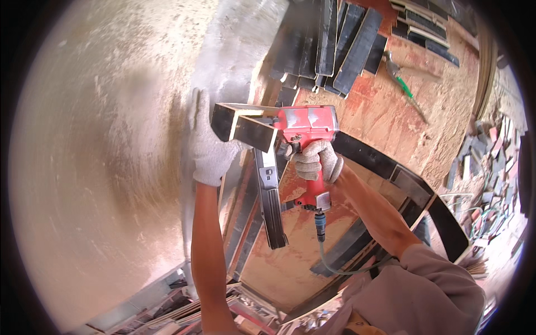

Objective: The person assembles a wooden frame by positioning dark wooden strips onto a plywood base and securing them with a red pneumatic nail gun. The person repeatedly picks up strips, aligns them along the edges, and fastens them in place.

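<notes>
A white-gloved hand, my left hand (215, 153), lies against a small angled frame of black-faced plywood (254, 132). Its fingers stretch away from me along the frame's left side, and its thumb goes in under the lower edge, partly hidden. My right hand (318, 161), also gloved, is wrapped round the grip of a red pneumatic nail gun (308, 121). The gun's nose meets the right side of the frame; the exact contact is hidden. A long black magazine (272, 209) slopes down below the nose. At the base of the grip, a blue coupling (320, 223) joins an air hose (329, 267).
A broad, dusty metal-looking surface (111, 139) fills the left. Black-faced wood strips (349, 47) are piled at the far side, with a green-handled hammer (403, 86) to their right. A large black-edged wooden frame (365, 153) lies beneath my right arm. Wood offcuts (486, 162) litter the far right.
</notes>
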Motion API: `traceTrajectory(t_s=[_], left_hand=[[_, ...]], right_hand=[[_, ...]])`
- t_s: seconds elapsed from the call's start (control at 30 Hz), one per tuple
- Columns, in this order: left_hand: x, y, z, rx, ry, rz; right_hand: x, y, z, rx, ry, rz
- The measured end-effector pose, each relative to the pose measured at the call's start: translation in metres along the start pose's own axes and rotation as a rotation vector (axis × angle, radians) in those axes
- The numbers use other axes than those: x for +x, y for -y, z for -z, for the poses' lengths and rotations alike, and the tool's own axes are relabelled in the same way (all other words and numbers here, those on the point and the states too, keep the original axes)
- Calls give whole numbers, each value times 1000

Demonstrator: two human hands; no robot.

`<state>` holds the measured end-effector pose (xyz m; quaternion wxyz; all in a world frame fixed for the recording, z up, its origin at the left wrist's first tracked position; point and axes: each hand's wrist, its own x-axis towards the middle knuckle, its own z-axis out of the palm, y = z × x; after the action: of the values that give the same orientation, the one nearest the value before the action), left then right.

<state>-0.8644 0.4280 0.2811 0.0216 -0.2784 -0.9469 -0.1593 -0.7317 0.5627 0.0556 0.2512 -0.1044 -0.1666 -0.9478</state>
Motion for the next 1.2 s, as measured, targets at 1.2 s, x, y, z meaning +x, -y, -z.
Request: traceTrajectory(t_s=[1.2], left_hand=[[-20, -34, -115, -1576, -934, 969]], right_hand=[[163, 52, -343, -1958, -544, -841]])
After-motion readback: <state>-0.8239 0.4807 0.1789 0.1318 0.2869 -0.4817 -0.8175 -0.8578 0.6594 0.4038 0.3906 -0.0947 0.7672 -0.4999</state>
